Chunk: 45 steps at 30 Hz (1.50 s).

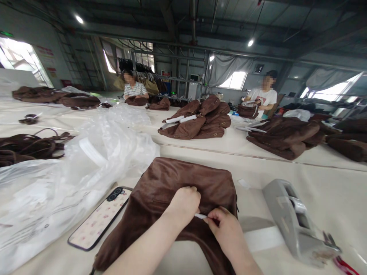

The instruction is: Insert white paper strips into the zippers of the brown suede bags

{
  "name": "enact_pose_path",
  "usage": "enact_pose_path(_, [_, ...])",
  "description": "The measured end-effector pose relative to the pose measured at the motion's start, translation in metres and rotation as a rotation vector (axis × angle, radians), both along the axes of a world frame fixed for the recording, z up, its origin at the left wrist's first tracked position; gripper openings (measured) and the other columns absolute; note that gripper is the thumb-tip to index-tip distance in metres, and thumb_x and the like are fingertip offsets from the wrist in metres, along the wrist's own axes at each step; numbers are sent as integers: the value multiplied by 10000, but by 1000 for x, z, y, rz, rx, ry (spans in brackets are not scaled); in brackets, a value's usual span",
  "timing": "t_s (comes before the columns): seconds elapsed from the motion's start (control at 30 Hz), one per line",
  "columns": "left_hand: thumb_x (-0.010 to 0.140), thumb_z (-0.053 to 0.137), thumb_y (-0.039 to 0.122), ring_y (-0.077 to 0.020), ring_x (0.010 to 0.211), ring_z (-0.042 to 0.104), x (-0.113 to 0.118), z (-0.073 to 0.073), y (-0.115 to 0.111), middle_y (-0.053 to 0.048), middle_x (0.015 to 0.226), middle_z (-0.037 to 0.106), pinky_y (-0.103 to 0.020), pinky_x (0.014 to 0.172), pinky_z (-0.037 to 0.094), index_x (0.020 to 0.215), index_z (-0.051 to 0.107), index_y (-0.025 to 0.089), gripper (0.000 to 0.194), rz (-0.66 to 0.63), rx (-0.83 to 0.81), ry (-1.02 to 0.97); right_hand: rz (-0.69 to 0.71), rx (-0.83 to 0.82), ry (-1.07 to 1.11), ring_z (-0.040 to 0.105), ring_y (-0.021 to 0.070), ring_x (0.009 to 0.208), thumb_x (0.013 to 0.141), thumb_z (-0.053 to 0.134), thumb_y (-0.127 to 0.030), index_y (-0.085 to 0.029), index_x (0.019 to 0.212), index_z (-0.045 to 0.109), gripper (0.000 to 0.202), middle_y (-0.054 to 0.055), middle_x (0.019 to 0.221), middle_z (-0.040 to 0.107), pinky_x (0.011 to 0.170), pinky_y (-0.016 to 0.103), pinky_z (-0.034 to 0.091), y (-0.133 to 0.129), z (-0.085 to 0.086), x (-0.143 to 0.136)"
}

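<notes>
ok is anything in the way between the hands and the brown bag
Nothing visible blocks them: the left hand and right hand are already at the brown bag, with only a small white strip at the right fingertips. The phone and tape dispenser lie off to either side.

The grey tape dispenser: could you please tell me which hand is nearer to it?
Right. The right hand is over the brown bag's right part, across a gap from the tape dispenser; the left hand is farther away, over the bag's middle.
</notes>
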<state>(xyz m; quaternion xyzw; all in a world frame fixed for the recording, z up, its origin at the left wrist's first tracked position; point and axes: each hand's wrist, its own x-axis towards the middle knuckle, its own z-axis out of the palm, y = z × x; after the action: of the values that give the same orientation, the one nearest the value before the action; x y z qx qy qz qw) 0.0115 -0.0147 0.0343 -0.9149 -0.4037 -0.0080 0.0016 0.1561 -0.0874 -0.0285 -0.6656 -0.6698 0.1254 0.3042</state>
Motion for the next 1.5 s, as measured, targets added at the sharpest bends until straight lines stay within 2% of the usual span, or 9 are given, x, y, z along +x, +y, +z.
enact_pose_path(0.17, [794,481,50,-233,770,615,5,-15,-12,-145,877,626,-323,651,497,883,643,82,188,38,97,38,55,-17,65,595,162,663,769,563,-182,-220,674,610,113,5,726,615,635,254,431,1,-2,3])
enact_pose_path(0.3, [783,509,105,-231,744,593,5,-26,-17,-129,882,608,-335,636,489,897,625,85,164,-15,124,-31,25,33,-9,585,157,640,794,547,-189,-214,687,554,110,-1,717,587,626,262,416,4,-6,1])
enact_pose_path(0.53, [749,520,160,-180,797,555,-6,-18,-15,-52,834,583,-289,742,463,729,591,167,74,-38,28,-330,-158,74,-255,579,157,592,839,527,-196,-215,704,456,154,-3,703,556,526,267,340,9,-8,-9])
enact_pose_path(0.7, [727,542,171,-181,825,542,-10,-14,-15,-36,876,569,-295,773,447,781,568,192,64,-28,-44,-400,-172,76,-250,592,160,606,881,507,-251,-218,719,445,176,3,702,573,527,269,340,9,-8,-8])
enact_pose_path(0.93, [714,536,149,-192,827,531,-9,-22,-9,-37,853,560,-303,760,444,761,531,195,66,9,-58,-357,-114,24,-147,556,155,596,804,535,-204,-227,652,434,183,-23,638,544,576,276,344,5,-5,-7])
enact_pose_path(1.17, [721,505,123,-253,957,499,9,-35,-14,-96,1012,543,-401,872,423,957,545,153,241,145,82,-366,-96,16,-118,550,162,612,801,503,-187,-226,664,433,159,-17,661,546,584,284,347,3,-6,-8])
enact_pose_path(1.27, [640,600,133,-252,1064,471,1,-34,-7,-93,1120,515,-407,968,375,1009,551,171,374,44,-34,-576,-76,43,-146,551,159,602,814,511,-202,-225,679,458,147,-17,672,547,572,286,354,2,-8,-7])
enact_pose_path(1.37, [688,630,264,-228,1065,514,-20,-28,11,-98,1138,544,-375,961,402,991,570,180,320,-47,-350,-1039,-36,134,-164,576,154,648,842,523,-242,-221,798,531,49,-4,758,579,604,279,394,0,-4,-9])
enact_pose_path(1.5, [845,462,451,-210,901,619,-39,-25,32,-128,983,636,-371,850,479,923,559,132,342,162,-738,-1670,119,239,-287,600,165,793,876,516,-226,-215,961,561,97,22,875,603,716,277,431,2,5,-19])
